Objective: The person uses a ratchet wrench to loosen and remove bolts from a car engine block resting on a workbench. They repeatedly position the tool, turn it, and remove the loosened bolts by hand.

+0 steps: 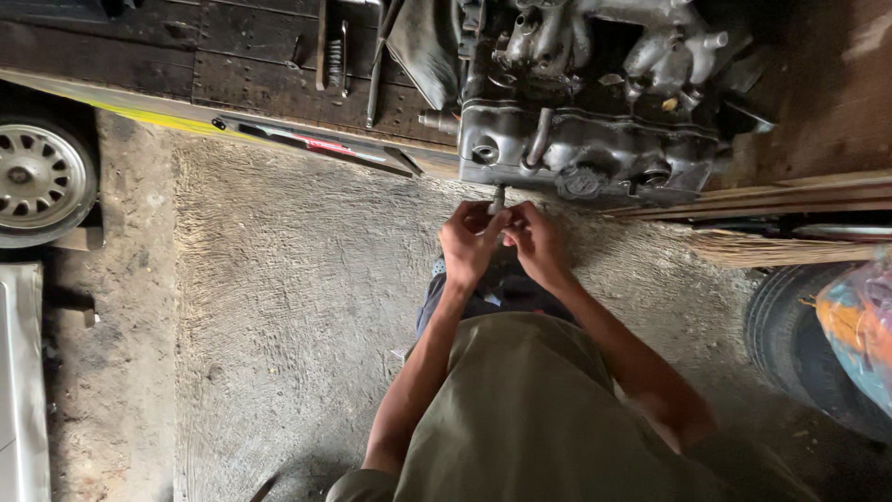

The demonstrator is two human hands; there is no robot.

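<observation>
Both hands, the left hand (467,244) and right hand (534,240), pinch closed on a small metal part (497,200) just below the engine (585,149); judging by this, steady fingertip grip keeps it aligned.

Ahead of us the engine (585,139) on the dark wooden platform (260,65) blocks the way. Rough concrete floor (279,316) lies open to our left, bounded by a wheel (37,177). To our right, planks (790,195) and a tyre (799,344) crowd the room.
</observation>
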